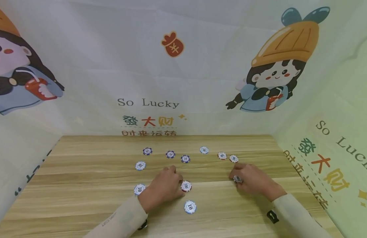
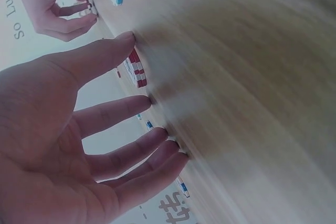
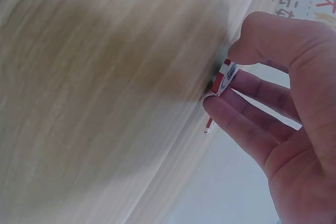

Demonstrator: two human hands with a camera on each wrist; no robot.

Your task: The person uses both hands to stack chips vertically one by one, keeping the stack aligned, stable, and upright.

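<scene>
A red-and-white poker chip marked 100 (image 1: 186, 186) lies flat on the wooden table. My left hand (image 1: 164, 185) is beside it, fingertips down at the table. In the left wrist view, the chip's red edge (image 2: 137, 69) shows between the spread thumb and index finger, with gaps on both sides. My right hand (image 1: 251, 180) pinches another poker chip (image 1: 238, 178) between thumb and fingers. The right wrist view shows this chip (image 3: 224, 78) tilted at the table surface, with red and white edge blocks.
Blue-edged chips marked 10 lie near the left hand, one in front (image 1: 190, 207) and one partly behind the wrist (image 1: 139, 189). Several more chips, including a dark blue one (image 1: 170, 154), form a loose row farther back. A printed cloth (image 1: 201, 82) walls the table's back and sides.
</scene>
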